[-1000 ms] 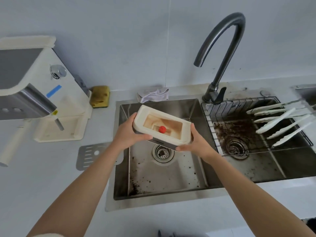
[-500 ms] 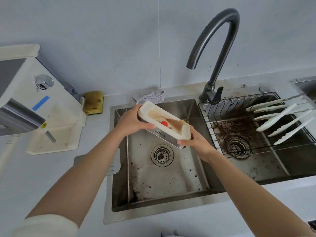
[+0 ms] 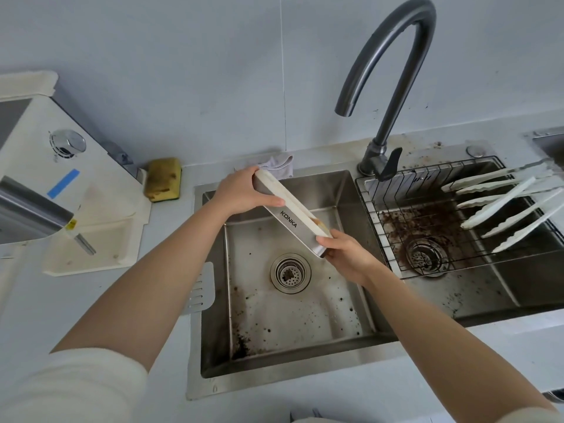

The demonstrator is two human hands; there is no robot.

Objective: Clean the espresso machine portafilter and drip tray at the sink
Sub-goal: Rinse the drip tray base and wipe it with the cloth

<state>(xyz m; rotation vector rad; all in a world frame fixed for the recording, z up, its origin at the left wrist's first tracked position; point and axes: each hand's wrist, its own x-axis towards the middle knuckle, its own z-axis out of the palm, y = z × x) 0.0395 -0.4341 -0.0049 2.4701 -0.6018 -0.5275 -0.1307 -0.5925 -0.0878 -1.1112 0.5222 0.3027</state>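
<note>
Drip tray [image 3: 293, 215] is tipped on edge over the sink's [image 3: 308, 328] left basin. Left hand [image 3: 241, 192] grips the upper end, right hand [image 3: 346, 256] the lower corner. Looks like the dumping step. Next I'd guess: free one hand, turn on the faucet [image 3: 392, 74], rinse.

Cream sleeves [image 3: 76, 389], bare forearms [image 3: 146, 288]

The drip tray [image 3: 293, 213] is hanging steeply tilted on its long edge above the sink's [image 3: 274, 366] left basin, silver KONKA side facing the camera, brown residue showing at its lower end. The left hand [image 3: 241, 193] and right hand [image 3: 345, 254] are gripping its ends.
</note>
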